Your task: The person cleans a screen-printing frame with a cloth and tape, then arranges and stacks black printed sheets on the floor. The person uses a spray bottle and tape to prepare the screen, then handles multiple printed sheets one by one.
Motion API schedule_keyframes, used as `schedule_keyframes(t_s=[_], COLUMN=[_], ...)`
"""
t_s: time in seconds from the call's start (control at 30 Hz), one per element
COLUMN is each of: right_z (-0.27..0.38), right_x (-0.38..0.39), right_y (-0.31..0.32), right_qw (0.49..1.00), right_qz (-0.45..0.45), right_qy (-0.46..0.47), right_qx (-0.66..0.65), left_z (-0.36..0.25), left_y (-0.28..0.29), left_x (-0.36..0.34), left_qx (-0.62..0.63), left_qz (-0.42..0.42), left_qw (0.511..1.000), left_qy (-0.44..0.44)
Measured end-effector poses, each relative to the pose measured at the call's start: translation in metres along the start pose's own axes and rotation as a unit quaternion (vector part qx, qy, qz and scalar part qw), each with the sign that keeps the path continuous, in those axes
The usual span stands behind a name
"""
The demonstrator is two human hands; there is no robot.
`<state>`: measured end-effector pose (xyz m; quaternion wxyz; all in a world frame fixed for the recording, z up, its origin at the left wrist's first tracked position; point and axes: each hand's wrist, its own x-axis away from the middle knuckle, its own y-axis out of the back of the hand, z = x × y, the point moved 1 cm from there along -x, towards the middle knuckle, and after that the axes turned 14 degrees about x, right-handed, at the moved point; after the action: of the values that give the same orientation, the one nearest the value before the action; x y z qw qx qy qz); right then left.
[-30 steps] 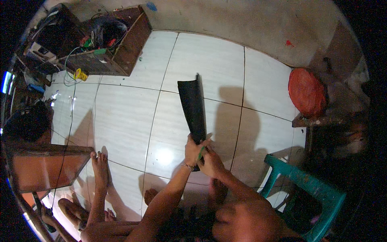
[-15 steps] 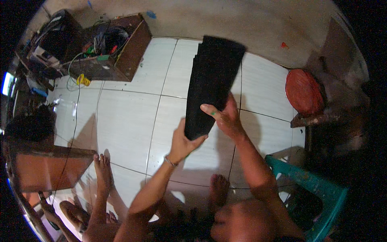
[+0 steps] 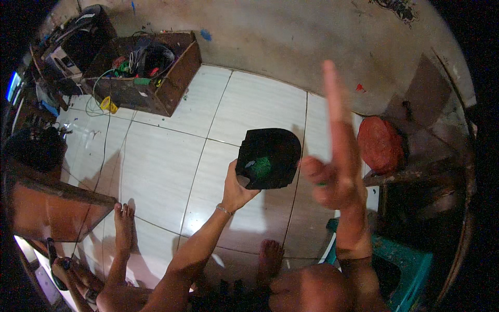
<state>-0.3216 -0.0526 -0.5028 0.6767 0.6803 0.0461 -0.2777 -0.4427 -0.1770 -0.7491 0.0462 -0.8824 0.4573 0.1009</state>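
Note:
My left hand [image 3: 238, 188] grips the near left side of a black, hollow, rounded thing [image 3: 285, 143]. Its end faces me, and a green mesh-like patch [image 3: 261, 167] shows inside the dark opening. I cannot make out its exact kind; its edges look layered. To the right of it, apart from it, my right hand [image 3: 338, 174] is raised. The forefinger is stretched straight up, and the thumb side faces me. Nothing shows in this hand, though the other fingers are partly hidden and motion smears it. A small green mark shows near the thumb.
A wooden box [image 3: 179, 78] of cables stands at the far left, against the wall. A red rounded thing [image 3: 382, 145] sits at the right, above a green plastic stool [image 3: 403, 255]. A brown wooden panel [image 3: 57, 210] and a bare foot [image 3: 123, 218] are at the left, on white tiles.
My right hand has let go of the black thing and moved up and right. The black thing has tilted, so its end now faces me, with my left hand still on it.

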Motion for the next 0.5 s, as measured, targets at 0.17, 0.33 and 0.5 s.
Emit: schedule_keyframes(t_s=[0.17, 0.33, 0.5], right_z=[0.034, 0.008, 0.009], right_x=[-0.024, -0.019, 0.002], right_y=[-0.031, -0.033, -0.078], right_qw=[0.974, 0.995, 0.959], right_qz=[0.221, 0.096, 0.271], right_qy=[0.057, -0.022, -0.077], right_qx=[0.003, 0.000, -0.036], left_z=[-0.001, -0.001, -0.002], left_y=[-0.001, 0.000, -0.004], left_x=[0.003, 0.004, 0.006], left_qx=[-0.018, -0.026, -0.089], left_qz=[0.027, -0.028, -0.052], left_qw=[0.996, 0.999, 0.992], left_qy=[-0.083, -0.028, -0.079])
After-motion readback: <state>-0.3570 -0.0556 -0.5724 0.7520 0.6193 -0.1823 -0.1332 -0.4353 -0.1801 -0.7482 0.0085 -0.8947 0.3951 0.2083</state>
